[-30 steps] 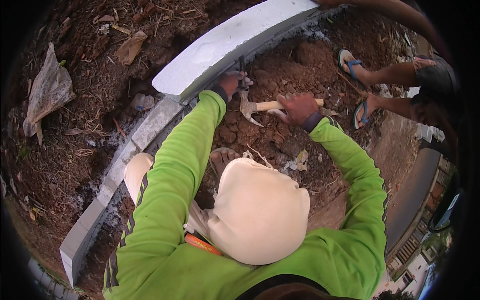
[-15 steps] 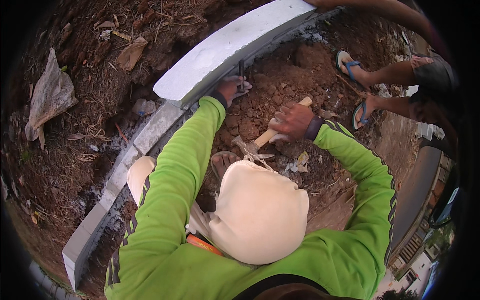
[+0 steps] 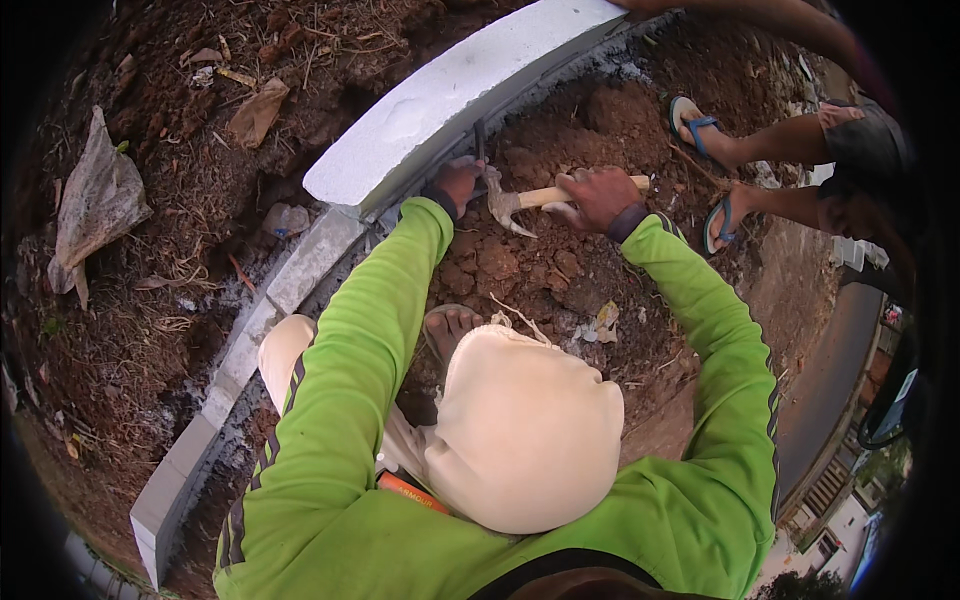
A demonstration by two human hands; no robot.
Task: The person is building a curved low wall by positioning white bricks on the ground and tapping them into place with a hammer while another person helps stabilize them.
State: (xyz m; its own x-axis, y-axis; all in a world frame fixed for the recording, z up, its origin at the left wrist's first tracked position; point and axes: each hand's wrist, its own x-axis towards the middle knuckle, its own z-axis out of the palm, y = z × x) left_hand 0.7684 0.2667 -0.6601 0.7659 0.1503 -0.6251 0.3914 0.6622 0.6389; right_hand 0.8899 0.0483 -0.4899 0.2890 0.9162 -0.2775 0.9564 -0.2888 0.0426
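Observation:
My left hand is closed round a dark metal rod, probably a chisel, which stands against the lower side of a long pale concrete block. My right hand grips the wooden handle of a claw hammer. The hammer's head is right beside my left hand and the rod's near end; whether they touch I cannot tell. Part of the rod is hidden by my fingers.
Another person's hand and arm reach to the block's far end, with sandalled feet at the right. A row of smaller concrete blocks runs toward the lower left. Clumpy brown soil lies below the hammer. A torn sack lies far left.
My right hand has brought the hammer up and forward from near my foot, its head now beside my left hand. My left hand and the rod have barely shifted.

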